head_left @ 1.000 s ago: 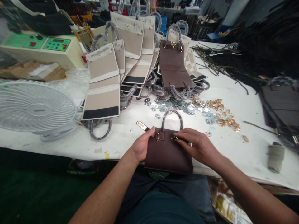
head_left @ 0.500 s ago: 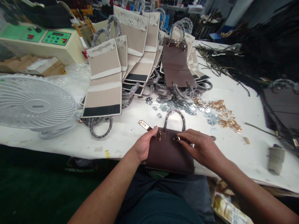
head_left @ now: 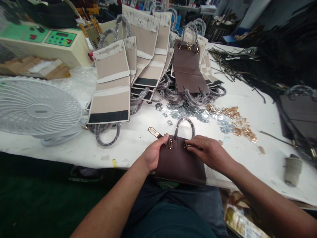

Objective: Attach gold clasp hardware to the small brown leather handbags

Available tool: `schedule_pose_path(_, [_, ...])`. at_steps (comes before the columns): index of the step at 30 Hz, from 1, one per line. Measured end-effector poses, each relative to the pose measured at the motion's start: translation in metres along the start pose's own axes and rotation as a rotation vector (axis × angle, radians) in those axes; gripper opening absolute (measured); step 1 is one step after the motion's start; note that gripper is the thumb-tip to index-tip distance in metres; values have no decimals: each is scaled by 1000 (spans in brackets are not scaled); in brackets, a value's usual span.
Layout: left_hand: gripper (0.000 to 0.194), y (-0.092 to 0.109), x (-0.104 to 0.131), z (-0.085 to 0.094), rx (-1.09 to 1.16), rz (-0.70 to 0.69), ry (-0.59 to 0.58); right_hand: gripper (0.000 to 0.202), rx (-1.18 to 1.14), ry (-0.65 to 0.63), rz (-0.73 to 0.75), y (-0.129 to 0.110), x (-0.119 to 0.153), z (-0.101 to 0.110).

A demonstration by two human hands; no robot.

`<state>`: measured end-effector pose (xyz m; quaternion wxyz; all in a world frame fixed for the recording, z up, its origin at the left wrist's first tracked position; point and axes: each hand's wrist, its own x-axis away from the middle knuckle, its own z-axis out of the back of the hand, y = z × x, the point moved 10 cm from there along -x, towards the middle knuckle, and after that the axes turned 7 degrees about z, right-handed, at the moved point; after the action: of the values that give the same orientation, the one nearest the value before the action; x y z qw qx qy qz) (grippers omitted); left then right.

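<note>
Hands (head_left: 183, 152) barely shifted on brown bag (head_left: 180, 163), clasps (head_left: 237, 122) beyond

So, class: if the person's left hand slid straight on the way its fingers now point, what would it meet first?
The left hand points up and right along the dark brown leather handbag; it would probably meet the gold metal clasp at the wrapped handle's base first, though depth is uncertain.

A: Right hand (head_left: 208, 152) covers the right clasp of the brown bag (head_left: 179, 163); its fingertips hide what they press.

B: Bag's near edge hangs past the table (head_left: 138, 138) rim, underside unseen. Fan (head_left: 37, 110) is cut off at the left edge. Metal bits (head_left: 230, 119) too small to identify.
</note>
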<state>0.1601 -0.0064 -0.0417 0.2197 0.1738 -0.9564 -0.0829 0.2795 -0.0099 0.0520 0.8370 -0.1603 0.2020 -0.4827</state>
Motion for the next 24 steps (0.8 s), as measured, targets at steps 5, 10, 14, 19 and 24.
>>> schedule_pose_path(5, [51, 0, 1, -2, 4, 11, 3, 26, 13, -26, 51, -2, 1, -3])
schedule_pose_path(10, [50, 0, 1, 0, 3, 10, 13, 26, 67, 18, 59, -4, 4, -2])
schedule_pose_path(14, [48, -1, 1, 3, -9, 9, 43, 24, 151, 25, 21, -6, 5, -4])
schedule_pose_path(19, [44, 1, 1, 3, -8, -4, 56, 23, 263, -26, -38, -7, 4, -11])
schedule_pose_path(24, [38, 1, 3, 4, -27, -10, 89, 20, 188, -95, 6, -4, 3, -16])
